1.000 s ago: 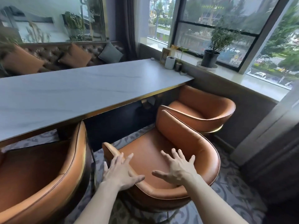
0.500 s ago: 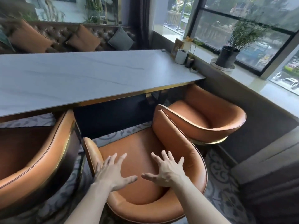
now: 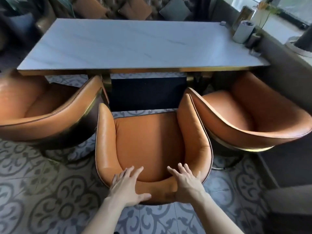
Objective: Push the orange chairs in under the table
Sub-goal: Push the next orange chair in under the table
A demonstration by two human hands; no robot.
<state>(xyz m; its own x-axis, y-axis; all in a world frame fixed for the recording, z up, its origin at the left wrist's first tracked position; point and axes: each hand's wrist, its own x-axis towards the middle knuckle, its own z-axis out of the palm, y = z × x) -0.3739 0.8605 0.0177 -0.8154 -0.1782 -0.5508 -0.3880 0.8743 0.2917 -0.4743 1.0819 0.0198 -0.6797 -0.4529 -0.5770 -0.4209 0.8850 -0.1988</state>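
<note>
Three orange chairs stand along the near side of a white marble table (image 3: 135, 44). The middle chair (image 3: 148, 141) faces the table squarely, its seat front just short of the table's edge. My left hand (image 3: 126, 184) and my right hand (image 3: 185, 183) lie on top of its curved backrest, fingers spread over the inner side and thumbs along the rim. The left chair (image 3: 42, 107) and the right chair (image 3: 244, 115) sit partly under the table edge and angle inward. The right chair's arm touches the middle chair's arm.
A dark panel base (image 3: 148, 93) stands under the table's middle, straight ahead of the middle chair. A windowsill on the right holds a white cup (image 3: 243, 32) and a plant pot (image 3: 305, 39). A cushioned sofa (image 3: 175, 9) lines the far side. The floor (image 3: 50, 191) is patterned tile.
My view has swung round behind the middle chair, which now faces the table. Both hands have come down from hovering above the seat onto the backrest.
</note>
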